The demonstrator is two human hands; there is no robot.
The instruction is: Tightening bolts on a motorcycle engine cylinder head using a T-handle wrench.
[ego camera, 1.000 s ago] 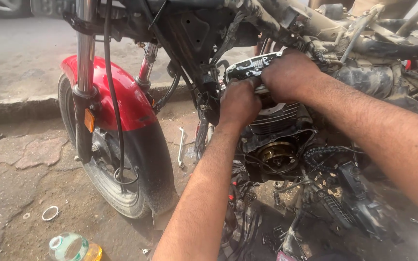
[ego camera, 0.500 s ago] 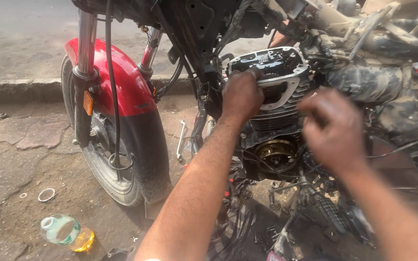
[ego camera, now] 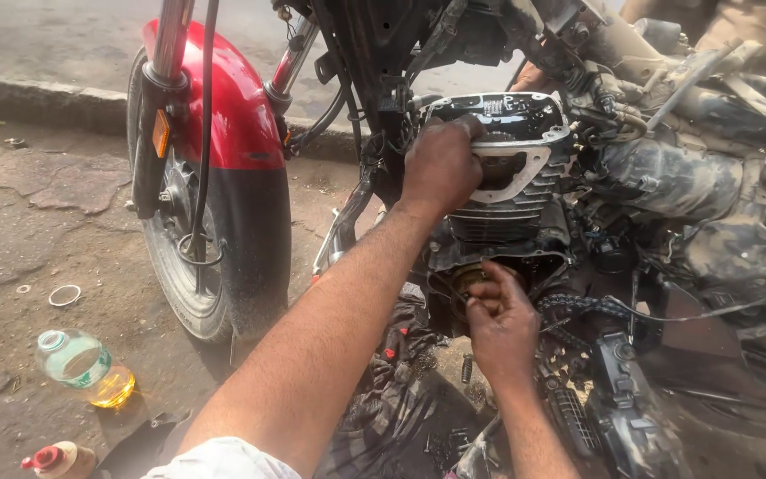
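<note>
Left hand (ego camera: 441, 164) at twelve o'clock of the view, fingers curled narrow and pressed on the engine head (ego camera: 511, 146), gripping its front edge below the open black top. Right hand (ego camera: 500, 321) at six o'clock from the left one, fingers pinched together around a small part, too small to identify, right beside the brass round fitting (ego camera: 476, 277) low on the engine. Drive chain (ego camera: 578, 306) at three o'clock of the right hand, just beside it, lying slack. Front wheel (ego camera: 190, 266) with red mudguard (ego camera: 223, 106) at nine o'clock of the left hand, well apart. Clear bottle with yellow liquid (ego camera: 82, 365) lying on the ground at eight o'clock of the wheel; metal ring (ego camera: 65, 294) at twelve o'clock of the bottle, near. Red-capped bottle (ego camera: 55, 461) at the bottom left corner. Dark rag (ego camera: 392, 408) under both forearms, strewn with small parts.
</note>
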